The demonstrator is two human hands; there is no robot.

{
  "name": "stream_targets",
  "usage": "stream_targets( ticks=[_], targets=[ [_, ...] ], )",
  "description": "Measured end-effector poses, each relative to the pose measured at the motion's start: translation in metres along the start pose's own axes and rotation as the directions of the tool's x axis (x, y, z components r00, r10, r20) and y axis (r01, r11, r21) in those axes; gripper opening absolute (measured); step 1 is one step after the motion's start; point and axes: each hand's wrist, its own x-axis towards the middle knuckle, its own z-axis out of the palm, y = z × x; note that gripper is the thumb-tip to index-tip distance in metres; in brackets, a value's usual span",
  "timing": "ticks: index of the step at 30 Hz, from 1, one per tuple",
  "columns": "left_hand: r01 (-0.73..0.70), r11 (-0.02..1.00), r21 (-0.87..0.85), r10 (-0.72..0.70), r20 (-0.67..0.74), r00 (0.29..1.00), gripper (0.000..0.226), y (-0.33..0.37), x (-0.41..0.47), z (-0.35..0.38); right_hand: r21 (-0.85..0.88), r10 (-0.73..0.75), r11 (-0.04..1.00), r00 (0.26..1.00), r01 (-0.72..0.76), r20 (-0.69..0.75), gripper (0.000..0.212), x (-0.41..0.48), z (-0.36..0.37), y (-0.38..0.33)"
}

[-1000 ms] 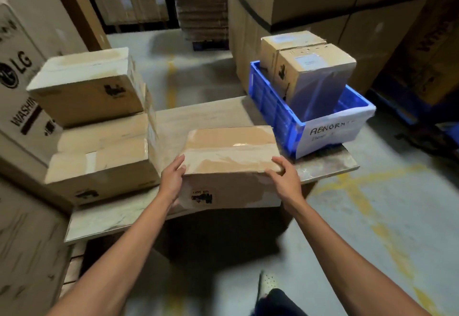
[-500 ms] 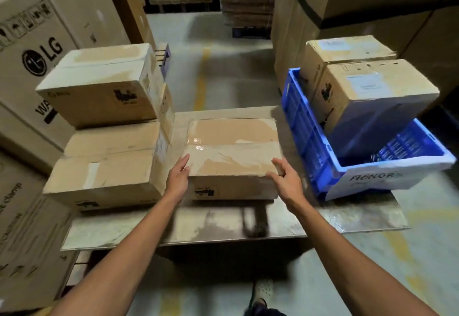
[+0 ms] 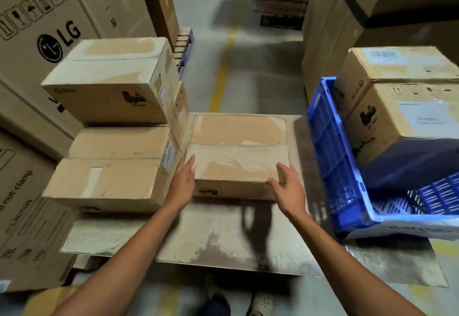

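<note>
Head camera shows the box (image 3: 238,156) lying flat on the table (image 3: 198,236), just beside the stack (image 3: 111,166) on its left and near the crate (image 3: 332,166) on its right. The left hand (image 3: 182,181) rests straight-fingered against the box's near left corner, gripping nothing. The right hand (image 3: 289,189) is loose and spread at the near right corner, seemingly just off the cardboard, though blur hides any contact.

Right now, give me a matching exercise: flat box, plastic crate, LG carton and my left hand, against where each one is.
1 flat box
2 plastic crate
3 LG carton
4 left hand

A far left, off the table
B middle of the table
C straight along the flat box's left edge
D blue, table's right end

Pairs: 1-B, 2-D, 3-A, 4-C
</note>
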Motion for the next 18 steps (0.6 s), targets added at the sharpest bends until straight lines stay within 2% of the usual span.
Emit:
stream_targets(
  ticks=[2, 4, 7, 10, 12, 14, 16, 18],
  targets=[
    [-0.079, 0.962, 0.261, 0.094, -0.046, 0.995, 0.043, -0.001, 0.005, -0.001, -0.194, -0.017, 0.981, 0.997, 0.002, -0.077, 0.031, 0.003, 0.01, -0.011],
    [-0.209, 0.899, 0.385, 0.245, -0.047, 0.968, 0.036, -0.003, 0.011, -0.002, -0.37, -0.089, 0.928, 0.993, 0.052, -0.083, 0.023, 0.007, 0.026, -0.025],
    [-0.397, 0.823, 0.406, 0.448, -0.036, 0.893, 0.027, -0.004, 0.02, -0.004, -0.333, -0.222, 0.912, 0.971, 0.238, 0.086, 0.031, 0.009, 0.055, -0.052],
    [-0.531, 0.734, 0.423, 0.588, -0.007, 0.809, 0.021, -0.002, 0.027, -0.009, -0.309, -0.395, 0.839, 0.891, 0.448, 0.222, 0.021, 0.012, 0.086, -0.071],
    [-0.561, 0.698, 0.445, 0.616, 0.028, 0.788, 0.022, -0.006, 0.031, -0.012, -0.374, -0.466, 0.765, 0.852, 0.524, 0.239, 0.02, 0.016, 0.101, -0.078],
    [-0.551, 0.691, 0.468, 0.587, 0.08, 0.805, 0.032, -0.011, 0.036, -0.012, -0.413, -0.483, 0.743, 0.849, 0.527, 0.214, 0.026, 0.022, 0.11, -0.08],
    [-0.517, 0.708, 0.481, 0.498, 0.179, 0.849, 0.054, -0.012, 0.042, -0.012, -0.487, -0.449, 0.714, 0.863, 0.503, 0.233, 0.042, 0.029, 0.119, -0.079],
    [-0.507, 0.71, 0.488, 0.419, 0.285, 0.862, 0.068, -0.011, 0.049, -0.012, -0.557, -0.375, 0.681, 0.88, 0.476, 0.293, 0.06, 0.035, 0.125, -0.08]
  ],
)
